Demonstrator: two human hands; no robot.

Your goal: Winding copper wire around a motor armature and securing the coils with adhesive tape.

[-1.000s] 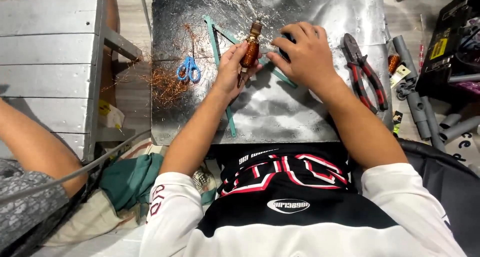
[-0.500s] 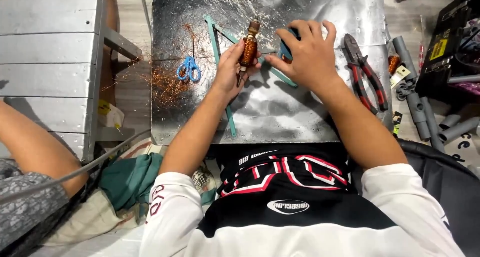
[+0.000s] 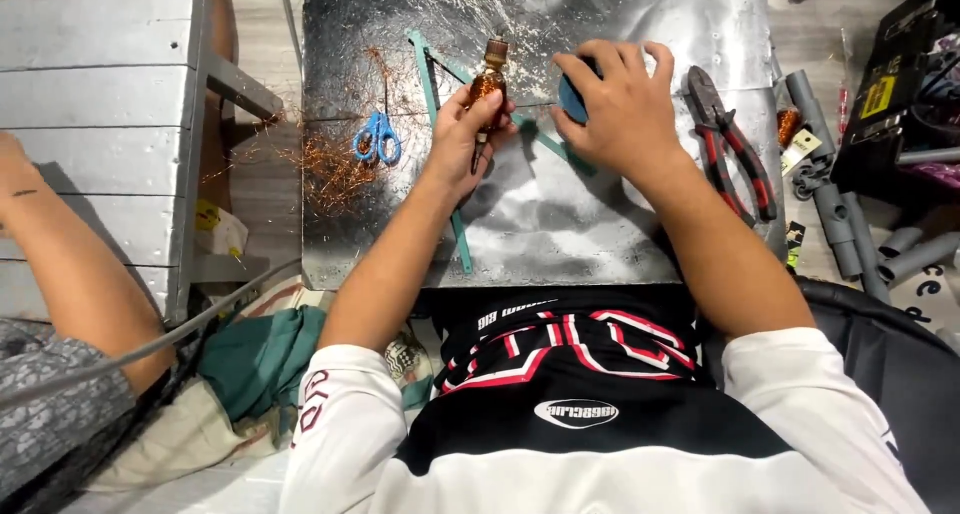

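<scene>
Shiny metal covers the surface, and near its top middle the left hand grips a small brown coil wound with copper wire. At 3 o'clock from it, the right hand closes over a round blue thing. Far off at 3 o'clock, a black box with a yellow label lies on the floor.

Layout as I read it from the head view: metal sheet lies flat at centre. On it, my left hand holds a wound coil upright; my right hand sits just right of it, over a small pad. Scissors lie left of the left hand, beside a wire tangle. Pliers lie right of the right hand. Pipe pieces lie beyond the sheet's right edge; a slatted bench stands to its left.
</scene>
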